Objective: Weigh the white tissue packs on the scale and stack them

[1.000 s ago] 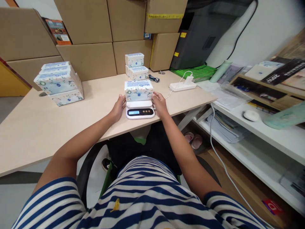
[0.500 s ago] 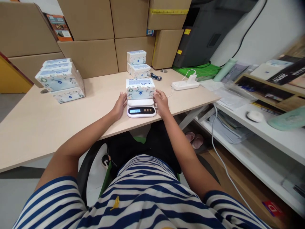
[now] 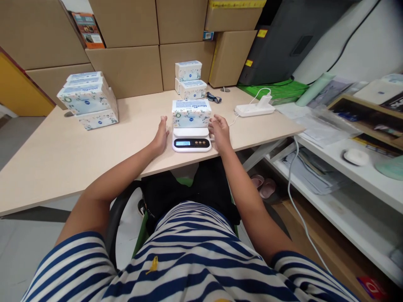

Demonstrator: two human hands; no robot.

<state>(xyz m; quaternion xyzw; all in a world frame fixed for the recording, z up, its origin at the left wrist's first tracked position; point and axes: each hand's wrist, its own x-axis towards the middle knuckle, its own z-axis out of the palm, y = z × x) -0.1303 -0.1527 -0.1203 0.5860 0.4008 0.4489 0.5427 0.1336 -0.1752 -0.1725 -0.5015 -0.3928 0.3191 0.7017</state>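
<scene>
A pack of tissues (image 3: 191,114) with a floral print rests on a white digital scale (image 3: 192,144), whose lit display shows a number. My left hand (image 3: 160,136) is open beside the scale, a small gap between it and the pack. On the other side, my right hand (image 3: 220,132) is open, its fingers close to the pack's right end; whether they touch it I cannot tell. Behind the scale stands a small stack of tissue packs (image 3: 190,79). A larger stack of tissue packs (image 3: 90,100) sits at the table's left.
Cardboard boxes (image 3: 126,69) line the back of the wooden table (image 3: 135,121). A white power strip (image 3: 254,110) and a dark coiled cable (image 3: 214,97) lie right of the packs. To the right is a white shelf (image 3: 374,176) with papers and a mouse.
Both hands have moved slightly outward from the tissue pack, the left one more clearly. The scale's display now reads more distinctly. The whole view has shifted a little.
</scene>
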